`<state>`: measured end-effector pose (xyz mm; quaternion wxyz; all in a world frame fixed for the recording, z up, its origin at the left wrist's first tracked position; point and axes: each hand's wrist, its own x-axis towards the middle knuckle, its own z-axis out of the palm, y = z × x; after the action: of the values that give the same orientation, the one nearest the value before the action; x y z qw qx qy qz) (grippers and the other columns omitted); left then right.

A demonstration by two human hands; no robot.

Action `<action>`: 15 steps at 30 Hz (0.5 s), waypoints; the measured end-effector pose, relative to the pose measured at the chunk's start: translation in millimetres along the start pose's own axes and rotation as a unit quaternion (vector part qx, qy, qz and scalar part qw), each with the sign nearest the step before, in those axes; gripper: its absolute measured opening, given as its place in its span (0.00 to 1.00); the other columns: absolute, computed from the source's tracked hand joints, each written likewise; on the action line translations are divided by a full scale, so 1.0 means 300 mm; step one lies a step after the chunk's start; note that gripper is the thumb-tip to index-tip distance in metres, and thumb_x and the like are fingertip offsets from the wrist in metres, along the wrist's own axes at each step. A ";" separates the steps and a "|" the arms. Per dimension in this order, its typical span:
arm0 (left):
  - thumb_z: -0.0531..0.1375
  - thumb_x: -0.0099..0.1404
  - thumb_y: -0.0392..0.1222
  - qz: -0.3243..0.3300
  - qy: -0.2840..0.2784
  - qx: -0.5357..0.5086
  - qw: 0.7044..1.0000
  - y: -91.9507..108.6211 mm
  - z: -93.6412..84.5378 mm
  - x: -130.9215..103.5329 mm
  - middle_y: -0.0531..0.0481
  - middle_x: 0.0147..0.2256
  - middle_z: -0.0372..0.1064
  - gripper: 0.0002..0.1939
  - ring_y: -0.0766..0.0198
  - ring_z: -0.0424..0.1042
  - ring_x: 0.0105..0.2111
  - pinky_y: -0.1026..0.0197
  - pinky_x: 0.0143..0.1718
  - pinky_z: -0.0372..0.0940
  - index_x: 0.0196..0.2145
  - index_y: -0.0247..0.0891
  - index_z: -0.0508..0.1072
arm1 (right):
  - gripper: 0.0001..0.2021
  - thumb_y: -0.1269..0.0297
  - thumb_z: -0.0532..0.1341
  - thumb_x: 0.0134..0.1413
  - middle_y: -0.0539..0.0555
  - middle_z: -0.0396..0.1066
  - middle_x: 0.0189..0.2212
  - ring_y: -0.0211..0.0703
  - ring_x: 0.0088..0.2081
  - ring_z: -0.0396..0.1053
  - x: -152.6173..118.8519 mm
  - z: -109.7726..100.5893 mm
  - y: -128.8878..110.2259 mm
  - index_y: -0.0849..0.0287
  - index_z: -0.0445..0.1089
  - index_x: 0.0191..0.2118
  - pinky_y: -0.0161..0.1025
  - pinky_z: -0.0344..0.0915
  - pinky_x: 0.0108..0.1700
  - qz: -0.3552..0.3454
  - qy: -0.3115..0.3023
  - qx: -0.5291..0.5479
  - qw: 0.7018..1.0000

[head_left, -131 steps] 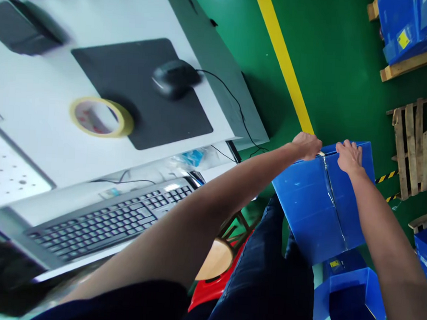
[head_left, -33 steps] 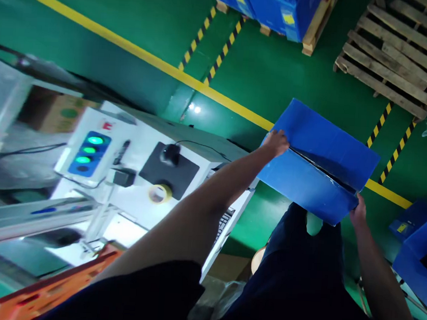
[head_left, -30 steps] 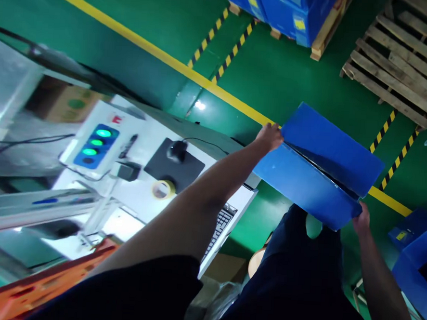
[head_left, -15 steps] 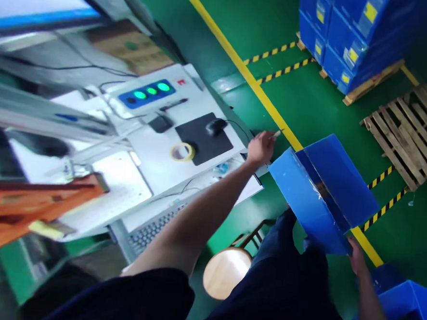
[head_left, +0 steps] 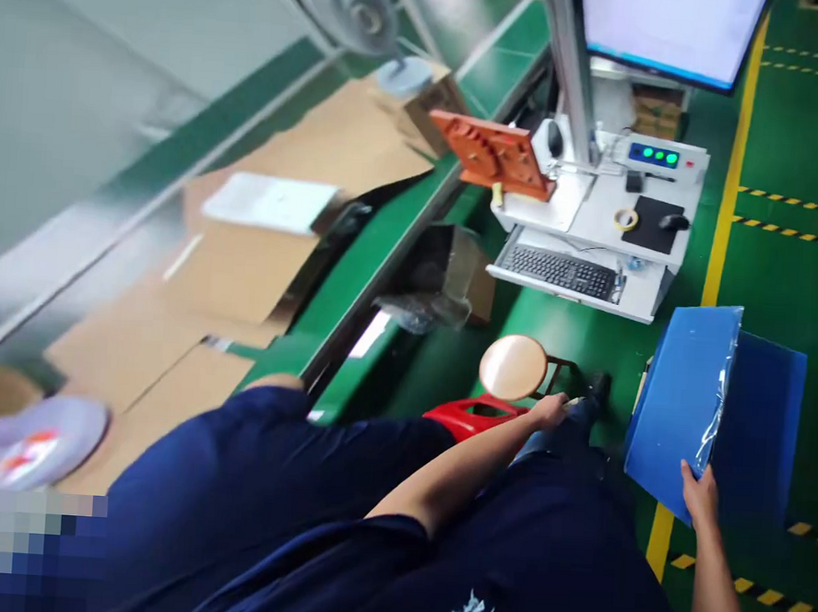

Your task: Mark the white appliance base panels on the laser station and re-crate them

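Note:
My right hand (head_left: 702, 495) grips the lower edge of a blue plastic box (head_left: 684, 397), which is tilted, with a flap standing out to its right. Clear tape or film shines along the box's edge, and its inside is hidden from me. My left hand (head_left: 550, 411) is closed round a small, slim, pale object (head_left: 573, 402), too small here to name. That hand hangs low in front of my body, apart from the box, near a round wooden stool (head_left: 514, 367) and a red plastic stool (head_left: 478, 417).
A white workstation (head_left: 599, 207) bears a monitor (head_left: 672, 31), keyboard (head_left: 560, 271), mouse (head_left: 674, 222), tape roll (head_left: 625, 219) and orange fixture (head_left: 494, 154). On the left, a green bench holds cardboard sheets (head_left: 238, 268) and a fan (head_left: 351, 7). Another person in dark blue (head_left: 232, 480) is close at my left.
My view has swung left, bringing the bench and the other person into sight. My left hand has drawn back from the workstation. The box remains in my right hand, now turned more upright.

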<state>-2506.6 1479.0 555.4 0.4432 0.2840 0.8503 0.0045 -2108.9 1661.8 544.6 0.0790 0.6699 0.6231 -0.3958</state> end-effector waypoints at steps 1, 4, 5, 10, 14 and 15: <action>0.66 0.76 0.50 -0.024 -0.011 -0.007 1.000 -0.079 0.025 -0.032 0.44 0.48 0.80 0.16 0.55 0.80 0.47 0.47 0.52 0.76 0.52 0.36 0.79 | 0.41 0.38 0.53 0.55 0.77 0.75 0.60 0.75 0.65 0.72 -0.010 0.004 -0.017 0.68 0.71 0.63 0.56 0.68 0.66 -0.010 -0.005 -0.015 1.000; 0.65 0.77 0.51 -0.084 -0.029 -0.035 0.995 -0.271 0.070 -0.106 0.42 0.52 0.78 0.17 0.54 0.79 0.51 0.45 0.55 0.76 0.54 0.36 0.78 | 0.42 0.35 0.50 0.54 0.80 0.76 0.56 0.80 0.62 0.73 -0.044 0.012 -0.077 0.67 0.72 0.59 0.60 0.70 0.64 -0.030 -0.009 -0.056 0.998; 0.65 0.77 0.51 -0.100 -0.032 -0.045 0.993 -0.319 0.073 -0.120 0.42 0.54 0.77 0.18 0.53 0.79 0.52 0.45 0.55 0.76 0.56 0.36 0.78 | 0.42 0.34 0.49 0.53 0.81 0.76 0.56 0.81 0.61 0.74 -0.055 0.016 -0.099 0.66 0.73 0.58 0.61 0.71 0.63 -0.032 -0.009 -0.068 0.997; 0.65 0.77 0.53 -0.153 -0.024 -0.106 0.982 -0.475 0.039 -0.114 0.40 0.57 0.75 0.22 0.52 0.78 0.52 0.44 0.54 0.76 0.60 0.37 0.75 | 0.36 0.33 0.49 0.57 0.74 0.80 0.51 0.77 0.56 0.79 -0.097 0.053 -0.212 0.53 0.75 0.56 0.64 0.77 0.56 -0.034 0.019 -0.123 0.992; 0.64 0.77 0.54 -0.199 0.028 -0.169 0.965 -0.575 -0.027 -0.070 0.40 0.57 0.76 0.23 0.51 0.78 0.53 0.43 0.56 0.75 0.61 0.37 0.75 | 0.28 0.32 0.53 0.56 0.68 0.81 0.39 0.80 0.48 0.81 -0.121 0.087 -0.251 0.39 0.78 0.51 0.71 0.79 0.47 -0.049 0.029 -0.123 0.991; 0.63 0.78 0.55 -0.213 0.047 -0.187 0.958 -0.608 -0.055 -0.059 0.40 0.56 0.76 0.23 0.51 0.78 0.53 0.42 0.56 0.75 0.61 0.37 0.75 | 0.27 0.31 0.53 0.56 0.67 0.80 0.37 0.81 0.46 0.81 -0.123 0.089 -0.259 0.36 0.78 0.50 0.73 0.78 0.45 -0.058 0.011 -0.121 0.991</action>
<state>-2598.4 1321.4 531.4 0.4388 0.0075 0.8948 0.0819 -2186.9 1633.7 579.8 0.1298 0.6225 0.7050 -0.3139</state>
